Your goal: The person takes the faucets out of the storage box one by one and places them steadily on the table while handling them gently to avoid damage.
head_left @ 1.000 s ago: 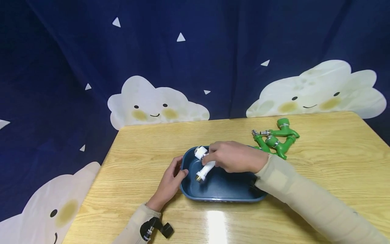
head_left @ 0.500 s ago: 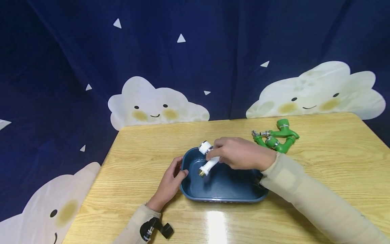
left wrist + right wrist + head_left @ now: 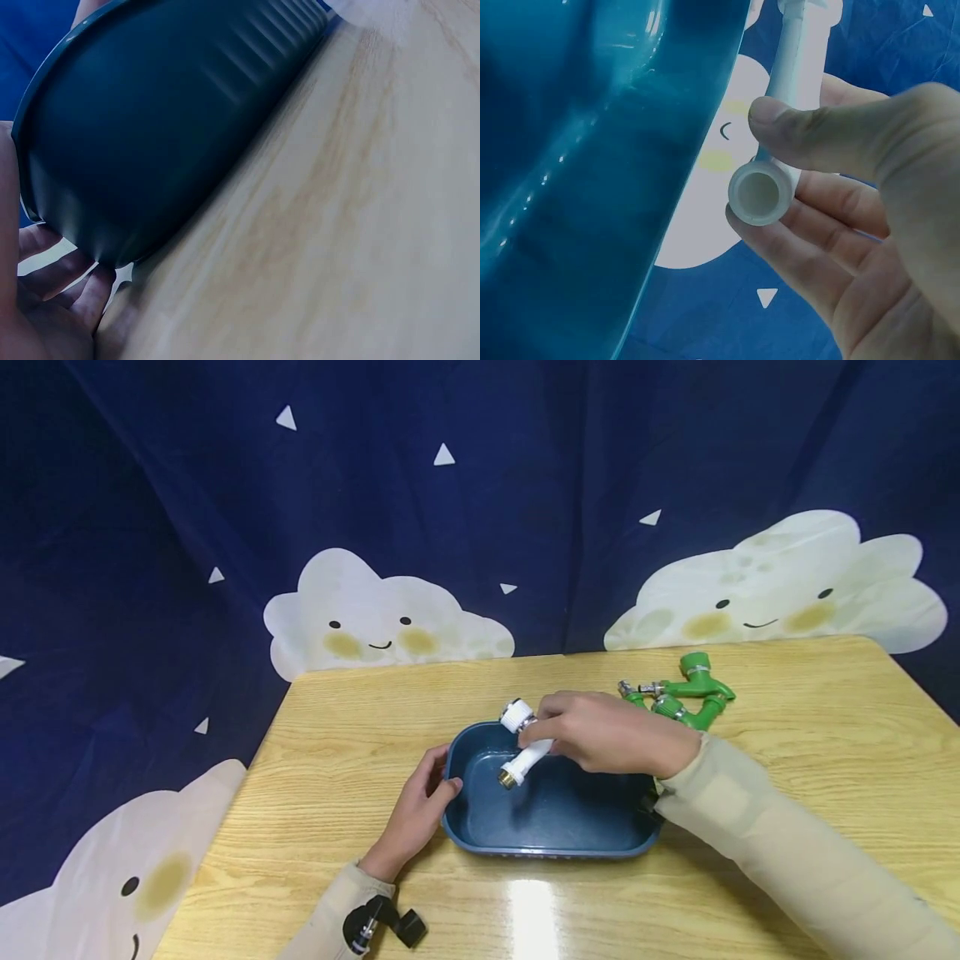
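My right hand (image 3: 611, 731) grips a white tap (image 3: 534, 752) with a brass threaded end, held above the basin. In the right wrist view the thumb lies across the body of the tap (image 3: 799, 67), with the fingers behind it and its round spout mouth facing the camera. A dark blue basin (image 3: 555, 852) stands on the table below. At its left end, my left hand (image 3: 418, 806) holds the rim, thumb over the edge and fingers along the outside. The left wrist view shows those fingers (image 3: 94, 296) against the outer wall of the basin (image 3: 142, 127).
Several green taps (image 3: 705, 685) lie on the wooden table (image 3: 360, 727) behind and right of the basin, partly covered by the right arm. A dark blue curtain (image 3: 480, 510) with clouds hangs behind the table. A black wrist camera (image 3: 382, 922) sits on the left sleeve.
My right hand has moved up and to the right, carrying the white tap with it. The left hand and the basin stay in place.
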{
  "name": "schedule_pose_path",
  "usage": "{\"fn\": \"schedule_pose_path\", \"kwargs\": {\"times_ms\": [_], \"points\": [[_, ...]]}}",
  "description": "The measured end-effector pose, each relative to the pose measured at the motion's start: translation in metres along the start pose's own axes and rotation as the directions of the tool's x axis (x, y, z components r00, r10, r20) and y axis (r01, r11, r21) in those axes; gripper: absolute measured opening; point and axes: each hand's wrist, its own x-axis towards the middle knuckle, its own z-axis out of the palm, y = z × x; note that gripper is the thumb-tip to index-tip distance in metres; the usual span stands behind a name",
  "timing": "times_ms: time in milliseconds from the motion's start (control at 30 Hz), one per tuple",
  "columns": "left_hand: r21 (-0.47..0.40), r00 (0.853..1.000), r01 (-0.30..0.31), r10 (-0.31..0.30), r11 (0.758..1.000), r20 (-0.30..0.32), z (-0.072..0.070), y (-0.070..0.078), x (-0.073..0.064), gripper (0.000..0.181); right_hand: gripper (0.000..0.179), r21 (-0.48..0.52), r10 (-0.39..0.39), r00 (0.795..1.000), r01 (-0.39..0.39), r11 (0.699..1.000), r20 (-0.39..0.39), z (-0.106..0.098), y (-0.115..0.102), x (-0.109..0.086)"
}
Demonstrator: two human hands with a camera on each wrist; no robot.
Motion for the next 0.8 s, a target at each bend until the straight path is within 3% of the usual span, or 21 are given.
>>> {"fn": "schedule_pose_path", "kwargs": {"times_ms": [800], "points": [[0.001, 1.0, 0.001, -0.001, 1.0, 0.014, 0.0, 0.0, 0.001, 0.044, 0.04, -0.041, 0.011, 0.997, -0.014, 0.999, -0.075, -0.005, 0.011, -0.024]]}}
